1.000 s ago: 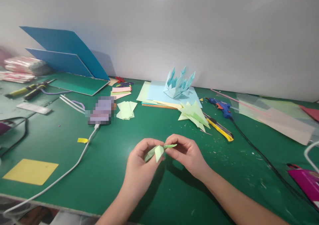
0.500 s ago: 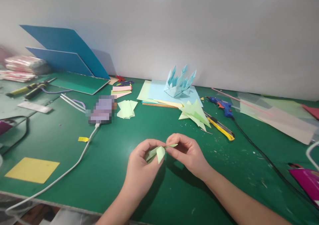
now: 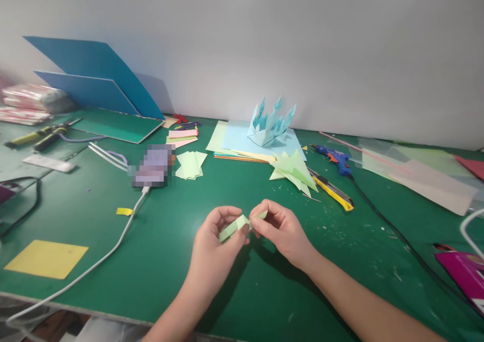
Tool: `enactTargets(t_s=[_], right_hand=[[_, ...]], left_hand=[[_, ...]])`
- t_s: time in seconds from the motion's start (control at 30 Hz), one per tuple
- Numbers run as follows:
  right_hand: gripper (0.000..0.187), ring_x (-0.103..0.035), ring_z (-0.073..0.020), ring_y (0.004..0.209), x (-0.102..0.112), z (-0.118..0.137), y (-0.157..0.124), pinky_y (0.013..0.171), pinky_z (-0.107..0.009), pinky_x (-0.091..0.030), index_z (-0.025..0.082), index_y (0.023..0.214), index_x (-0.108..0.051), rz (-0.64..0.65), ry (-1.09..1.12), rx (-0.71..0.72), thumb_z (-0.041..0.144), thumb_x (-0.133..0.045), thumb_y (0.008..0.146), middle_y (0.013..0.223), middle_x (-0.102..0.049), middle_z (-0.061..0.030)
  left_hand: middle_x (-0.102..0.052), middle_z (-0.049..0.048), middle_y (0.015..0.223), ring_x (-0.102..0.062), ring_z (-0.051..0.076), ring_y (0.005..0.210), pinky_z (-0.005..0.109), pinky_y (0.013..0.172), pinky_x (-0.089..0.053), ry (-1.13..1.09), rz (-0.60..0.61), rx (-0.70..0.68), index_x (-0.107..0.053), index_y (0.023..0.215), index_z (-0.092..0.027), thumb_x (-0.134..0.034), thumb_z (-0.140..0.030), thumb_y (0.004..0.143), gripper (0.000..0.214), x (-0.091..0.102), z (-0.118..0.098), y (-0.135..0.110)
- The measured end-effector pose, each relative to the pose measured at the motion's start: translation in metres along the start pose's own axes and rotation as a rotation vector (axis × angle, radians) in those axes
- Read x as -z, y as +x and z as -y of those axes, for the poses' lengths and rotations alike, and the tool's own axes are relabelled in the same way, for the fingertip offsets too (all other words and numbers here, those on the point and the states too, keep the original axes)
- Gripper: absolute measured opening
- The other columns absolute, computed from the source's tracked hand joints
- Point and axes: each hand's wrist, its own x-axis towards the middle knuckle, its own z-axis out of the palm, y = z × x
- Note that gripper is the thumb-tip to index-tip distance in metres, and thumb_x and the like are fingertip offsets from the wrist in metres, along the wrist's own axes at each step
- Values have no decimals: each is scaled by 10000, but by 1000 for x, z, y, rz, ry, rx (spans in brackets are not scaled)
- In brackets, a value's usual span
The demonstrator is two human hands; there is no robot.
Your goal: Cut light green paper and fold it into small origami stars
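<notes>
A small folded piece of pale green paper is held between both hands above the green tabletop. My left hand grips its left part, the thumb pressing on a folded flap. Its right tip is pinched between the thumb and fingers of my right hand. Beyond the hands lies a pile of folded light green paper pieces. Flat light green paper slips lie farther left. A light blue folded paper crown shape stands on paper sheets at the back.
Right of the green pile are a yellow utility knife and a blue glue gun with a black cord. A white cable runs from a blurred device. Yellow paper lies at left; blue boards lean behind.
The green paper has been turned in my hands: its left strip now shows flatter and the flap, which pointed down, is folded up under my left thumb. The view has shifted slightly.
</notes>
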Motion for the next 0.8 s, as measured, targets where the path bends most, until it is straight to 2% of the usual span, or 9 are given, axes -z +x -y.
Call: enactTargets(t_s=[0.1,0.2,0.27,0.47,0.67,0.8], right_hand=[[61,-492,-99,580,-1,1,-1,533,-222,-427,200,799,-552,-5,-79,43,248,-580,775,677,-514,28],[234,-556,-136,754,-2,2,-3,654,-262,-486,231,975,-577,20,-210,186,172,-582,749,848,-564,-10],[300,-558,-148,804,-2,3,-4,704,-284,-492,252,1040,-589,49,-300,276,143,-577,761,890,-579,-22],[233,-559,-135,747,-2,2,-4,645,-251,-468,244,921,-621,55,-352,379,83,-508,795,831,-597,-13],[135,-523,-121,636,-1,0,-5,577,-234,-430,219,809,-576,13,-327,290,119,-490,781,747,-582,5],[107,-547,-127,658,-1,0,-5,585,-235,-454,220,795,-566,4,-232,241,138,-501,774,745,-574,2]], left_hand=[[-634,-15,691,-576,101,547,209,535,-481,64,-23,-25,-592,751,-170,-695,-270,627,190,3,0,2],[-642,-14,688,-564,103,567,204,547,-457,197,-27,-54,-619,746,-173,-661,-251,644,135,7,0,3],[-655,-10,690,-573,118,594,212,561,-455,242,-22,-56,-639,767,-180,-644,-232,641,136,9,0,4],[-664,8,763,-616,157,698,249,642,-484,249,-12,-71,-632,771,-185,-651,-236,633,149,11,1,3],[-615,-31,654,-570,106,545,194,508,-434,127,-35,2,-580,826,-184,-714,-231,583,282,9,1,3],[-610,-47,588,-574,101,507,168,467,-400,-35,-51,90,-541,902,-192,-739,-231,577,383,5,-2,-1]])
